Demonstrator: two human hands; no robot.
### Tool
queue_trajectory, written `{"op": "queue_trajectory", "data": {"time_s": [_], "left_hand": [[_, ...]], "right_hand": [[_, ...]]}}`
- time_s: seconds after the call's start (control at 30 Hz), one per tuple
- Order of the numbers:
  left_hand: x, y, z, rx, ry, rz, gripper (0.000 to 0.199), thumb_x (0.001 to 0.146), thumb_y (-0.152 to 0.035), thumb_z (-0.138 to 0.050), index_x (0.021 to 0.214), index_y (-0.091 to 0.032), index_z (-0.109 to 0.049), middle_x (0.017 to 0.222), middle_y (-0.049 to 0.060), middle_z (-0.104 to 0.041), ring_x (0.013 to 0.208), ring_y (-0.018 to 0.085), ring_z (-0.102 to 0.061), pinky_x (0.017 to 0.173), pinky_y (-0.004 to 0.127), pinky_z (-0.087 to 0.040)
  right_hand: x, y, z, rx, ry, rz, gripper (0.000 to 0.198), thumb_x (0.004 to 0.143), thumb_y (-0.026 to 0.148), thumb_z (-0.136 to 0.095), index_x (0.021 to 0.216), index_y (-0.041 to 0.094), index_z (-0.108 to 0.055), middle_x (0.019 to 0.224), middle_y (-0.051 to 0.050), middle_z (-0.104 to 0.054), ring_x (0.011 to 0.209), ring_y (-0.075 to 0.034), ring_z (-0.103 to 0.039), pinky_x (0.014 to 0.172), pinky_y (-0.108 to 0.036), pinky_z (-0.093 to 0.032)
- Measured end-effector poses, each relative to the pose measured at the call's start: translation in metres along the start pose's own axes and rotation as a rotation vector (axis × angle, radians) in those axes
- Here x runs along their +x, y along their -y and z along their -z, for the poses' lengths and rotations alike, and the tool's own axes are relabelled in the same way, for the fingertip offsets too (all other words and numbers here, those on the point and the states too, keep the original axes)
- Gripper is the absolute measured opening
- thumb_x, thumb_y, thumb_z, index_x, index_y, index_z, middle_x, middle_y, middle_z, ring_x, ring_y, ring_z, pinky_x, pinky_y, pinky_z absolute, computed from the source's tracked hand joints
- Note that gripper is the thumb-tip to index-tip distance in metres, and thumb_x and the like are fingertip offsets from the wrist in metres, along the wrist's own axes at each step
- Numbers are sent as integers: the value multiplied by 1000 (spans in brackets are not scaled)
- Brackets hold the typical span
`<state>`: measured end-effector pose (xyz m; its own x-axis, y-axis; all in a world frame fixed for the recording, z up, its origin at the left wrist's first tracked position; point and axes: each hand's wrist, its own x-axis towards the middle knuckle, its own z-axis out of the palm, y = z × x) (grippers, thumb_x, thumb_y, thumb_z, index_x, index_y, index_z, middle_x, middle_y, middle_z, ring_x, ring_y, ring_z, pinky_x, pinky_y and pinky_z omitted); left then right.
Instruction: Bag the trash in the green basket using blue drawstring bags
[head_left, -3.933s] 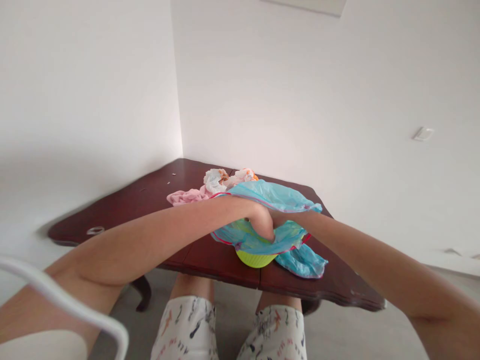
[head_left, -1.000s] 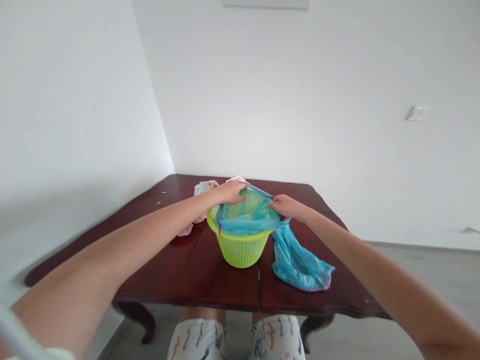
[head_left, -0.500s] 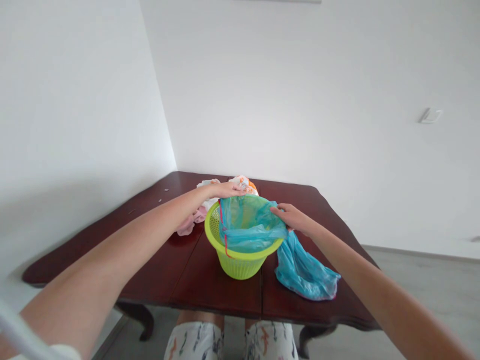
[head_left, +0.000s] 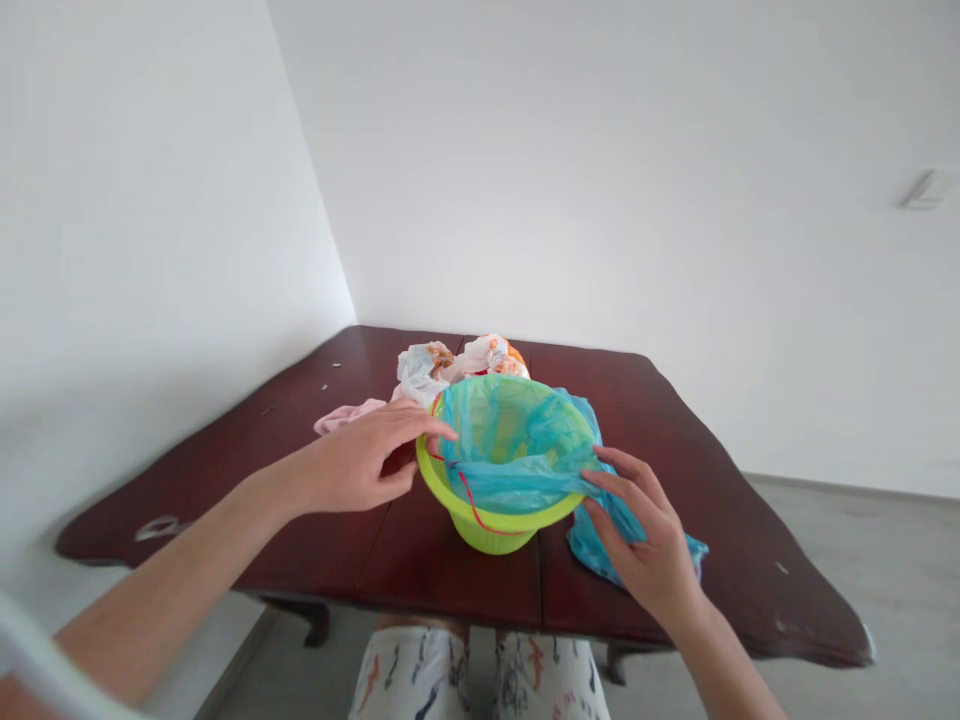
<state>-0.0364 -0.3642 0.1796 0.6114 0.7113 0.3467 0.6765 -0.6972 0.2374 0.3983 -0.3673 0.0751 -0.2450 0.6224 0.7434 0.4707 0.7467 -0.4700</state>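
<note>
The left hand [head_left: 352, 465] has its fingers spread and loosely curved, the tips touching the left rim of the green basket [head_left: 487, 528] where the blue bag [head_left: 517, 450] folds over it. The right hand [head_left: 649, 545] is likewise splayed, fingertips on the bag's loose end just right of the basket. Beyond the left fingertips lie crumpled wrappers [head_left: 457, 362] and a pink cloth [head_left: 349, 414] on the dark table [head_left: 675, 420]

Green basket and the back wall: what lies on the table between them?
In the head view, crumpled white and orange plastic bags and a pink cloth lie just behind the green basket; beyond them the table is bare.
</note>
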Motion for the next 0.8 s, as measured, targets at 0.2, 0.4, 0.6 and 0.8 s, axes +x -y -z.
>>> {"op": "queue_trajectory", "data": {"time_s": [0.2,0.4,0.6,0.8], "left_hand": [[16,-19,-2,62,75,-70,41,91,-15,-77,124,-38,-85,134,6,-76,124,31,-73,116,48,-59],[21,-28,-14,-236,30,-94,29,100,-18,-82,116,-28,-60,149,8,-78,139,28,-71,123,46,-54],[12,-47,-29,-87,-155,-163,23,114,-7,-70,108,-28,-67,123,0,-83,116,23,-75,110,45,-47],[-10,-54,-66,138,-369,-219,25,118,-6,-63,116,-28,-74,113,3,-82,99,21,-73,97,42,-52]], "right_hand": [[-4,22,-5,-51,-56,37,36,111,15,-74,143,33,-76,155,-13,-74,140,-35,-77,115,-56,-68],[-14,42,-17,-132,33,60,50,112,24,-77,160,36,-70,145,-11,-74,137,-37,-74,136,-75,-49],[-6,50,-14,-120,-87,44,70,111,20,-81,176,37,-61,125,-10,-72,116,-33,-71,109,-58,-64],[-10,46,-19,-149,-111,232,40,105,0,-73,130,30,-81,109,-5,-68,105,-26,-68,107,-51,-64]]}}
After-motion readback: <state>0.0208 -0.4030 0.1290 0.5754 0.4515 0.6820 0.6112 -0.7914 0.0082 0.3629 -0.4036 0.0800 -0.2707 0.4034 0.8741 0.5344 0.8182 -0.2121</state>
